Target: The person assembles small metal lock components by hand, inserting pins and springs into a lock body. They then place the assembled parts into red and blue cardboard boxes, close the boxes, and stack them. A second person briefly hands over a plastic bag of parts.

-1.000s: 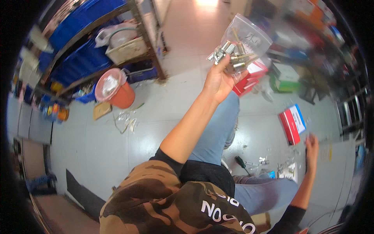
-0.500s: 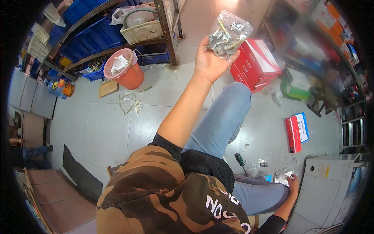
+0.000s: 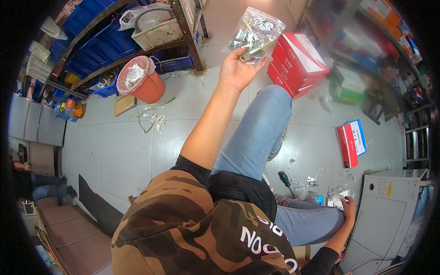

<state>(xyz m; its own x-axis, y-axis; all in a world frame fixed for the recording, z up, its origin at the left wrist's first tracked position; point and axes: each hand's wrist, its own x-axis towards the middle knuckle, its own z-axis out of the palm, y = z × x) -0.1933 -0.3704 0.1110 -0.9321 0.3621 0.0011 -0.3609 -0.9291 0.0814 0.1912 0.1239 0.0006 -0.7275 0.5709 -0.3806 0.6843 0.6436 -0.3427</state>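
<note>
With my left arm stretched out ahead, my left hand (image 3: 239, 69) grips the lower end of a clear zip bag (image 3: 273, 28), thumb and fingers on either side. Inside the bag are several silver metal fittings (image 3: 245, 39) and a thin yellowish rod; dark handwriting marks the plastic. Down at the right, beside my knee, the fingers of my right hand (image 3: 349, 208) are curled. Something small and pale shows at its fingertips, too small to name. Crumpled clear plastic packaging (image 3: 337, 195) lies close to that hand. A green-handled screwdriver (image 3: 284, 179) rests on the floor nearby.
Red boxes (image 3: 293, 62) are stacked beyond my knee. A red-and-blue box (image 3: 350, 144) lies on the floor at right, above a white cabinet (image 3: 382, 197). An orange bin (image 3: 149, 87) stands before shelves of blue crates (image 3: 107, 50). Another person's legs (image 3: 46, 187) show far left.
My left hand and the bag have shifted slightly left and up in the view. My right hand has moved slightly right. At far left, more of the other person's legs shows.
</note>
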